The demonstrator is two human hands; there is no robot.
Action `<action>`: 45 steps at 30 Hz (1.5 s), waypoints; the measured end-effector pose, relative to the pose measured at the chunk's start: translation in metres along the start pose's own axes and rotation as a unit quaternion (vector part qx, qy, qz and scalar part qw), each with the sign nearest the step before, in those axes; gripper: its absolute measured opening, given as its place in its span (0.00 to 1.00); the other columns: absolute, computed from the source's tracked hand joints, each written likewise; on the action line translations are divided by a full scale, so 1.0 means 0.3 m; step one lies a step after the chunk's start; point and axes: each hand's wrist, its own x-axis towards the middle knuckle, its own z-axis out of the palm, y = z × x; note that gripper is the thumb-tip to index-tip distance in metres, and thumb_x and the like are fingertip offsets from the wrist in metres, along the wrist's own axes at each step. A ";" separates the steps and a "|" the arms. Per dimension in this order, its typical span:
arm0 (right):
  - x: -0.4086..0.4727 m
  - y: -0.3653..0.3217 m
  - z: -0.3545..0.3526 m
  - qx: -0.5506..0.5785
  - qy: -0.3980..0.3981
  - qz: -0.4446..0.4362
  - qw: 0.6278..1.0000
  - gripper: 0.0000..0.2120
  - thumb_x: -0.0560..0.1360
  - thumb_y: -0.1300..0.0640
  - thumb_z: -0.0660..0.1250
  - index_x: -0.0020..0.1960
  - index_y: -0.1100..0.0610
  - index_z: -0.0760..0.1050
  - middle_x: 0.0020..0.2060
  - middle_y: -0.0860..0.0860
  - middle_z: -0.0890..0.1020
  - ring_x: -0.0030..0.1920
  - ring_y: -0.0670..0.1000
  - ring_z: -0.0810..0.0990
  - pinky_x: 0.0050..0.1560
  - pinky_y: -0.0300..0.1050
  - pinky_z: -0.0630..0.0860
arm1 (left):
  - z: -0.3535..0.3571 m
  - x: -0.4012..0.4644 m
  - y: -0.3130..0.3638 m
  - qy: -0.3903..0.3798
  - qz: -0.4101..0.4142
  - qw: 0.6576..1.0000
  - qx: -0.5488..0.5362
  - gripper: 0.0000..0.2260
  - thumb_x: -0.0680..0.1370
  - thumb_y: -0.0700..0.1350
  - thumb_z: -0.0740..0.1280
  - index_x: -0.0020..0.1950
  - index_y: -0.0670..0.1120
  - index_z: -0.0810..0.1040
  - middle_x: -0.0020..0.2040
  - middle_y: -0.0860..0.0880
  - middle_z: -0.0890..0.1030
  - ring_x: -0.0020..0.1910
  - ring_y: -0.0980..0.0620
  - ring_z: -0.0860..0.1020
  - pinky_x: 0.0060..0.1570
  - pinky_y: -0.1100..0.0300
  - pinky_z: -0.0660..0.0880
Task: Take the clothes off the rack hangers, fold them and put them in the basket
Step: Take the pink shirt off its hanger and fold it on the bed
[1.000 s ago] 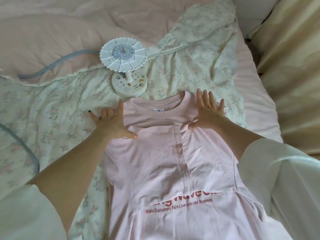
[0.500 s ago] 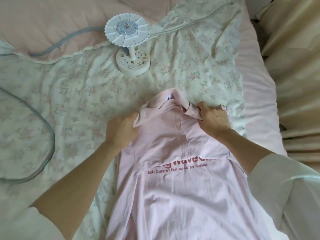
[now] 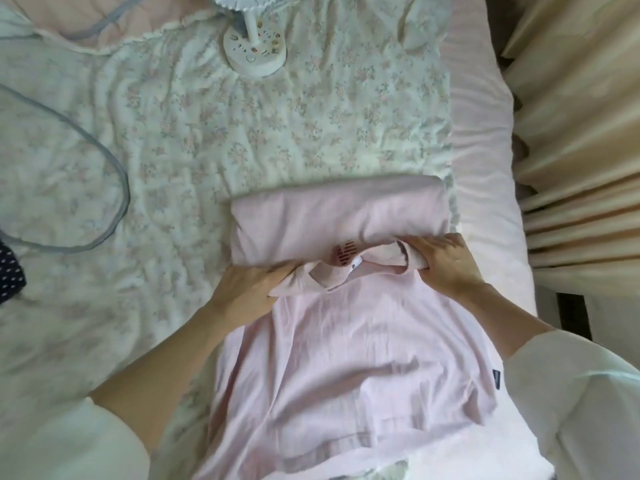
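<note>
A pale pink T-shirt (image 3: pixel 363 358) lies lengthwise on the bed, its top part folded back toward me. The fold forms a thick band (image 3: pixel 332 216) across the far end. My left hand (image 3: pixel 249 289) grips the left shoulder of the folded collar end, fingers curled round the cloth. My right hand (image 3: pixel 440 261) grips the right shoulder the same way. The collar with its white label (image 3: pixel 356 270) sits between my hands. A little red print shows just above it. No hangers, rack or basket are in sight.
A floral quilt (image 3: pixel 242 133) covers the bed. A small white desk fan's base (image 3: pixel 254 51) stands at the far edge. A grey-blue piped edge (image 3: pixel 114 174) loops on the left. Beige curtains (image 3: pixel 581 150) hang on the right. Dark dotted cloth (image 3: pixel 10 271) peeks in at the left.
My hands went from pressing flat at the shoulders to gripping them, then pulled the collar end toward me, folding the shirt over. The red slogan is now almost covered.
</note>
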 end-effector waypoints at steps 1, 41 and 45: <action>-0.040 -0.006 0.001 0.007 0.003 0.005 1.000 0.28 0.62 0.56 0.54 0.59 0.49 0.76 0.39 0.51 0.85 0.39 0.55 0.83 0.47 0.47 0.67 | -0.003 -0.028 0.022 -0.008 0.000 1.000 -0.002 0.23 0.66 0.44 0.60 0.59 0.53 0.79 0.37 0.55 0.84 0.24 0.48 0.78 0.18 0.65 0.66; 0.221 0.158 0.005 -0.044 -0.210 0.034 0.976 0.44 0.75 0.59 0.62 0.75 0.49 0.32 0.76 0.49 0.40 0.76 0.51 0.38 0.74 0.59 0.40 | 0.007 0.260 -0.047 -0.180 -0.312 0.932 0.037 0.38 0.72 0.62 0.67 0.76 0.52 0.53 0.76 0.51 0.56 0.76 0.47 0.49 0.71 0.40 0.47; 0.302 0.152 -0.001 -0.042 -0.252 0.033 0.966 0.35 0.73 0.59 0.65 0.75 0.55 0.52 0.69 0.56 0.66 0.72 0.56 0.60 0.74 0.57 0.48 | -0.009 0.286 -0.091 -0.229 -0.308 0.923 0.029 0.38 0.69 0.55 0.73 0.73 0.49 0.59 0.71 0.46 0.66 0.69 0.44 0.65 0.67 0.47 0.60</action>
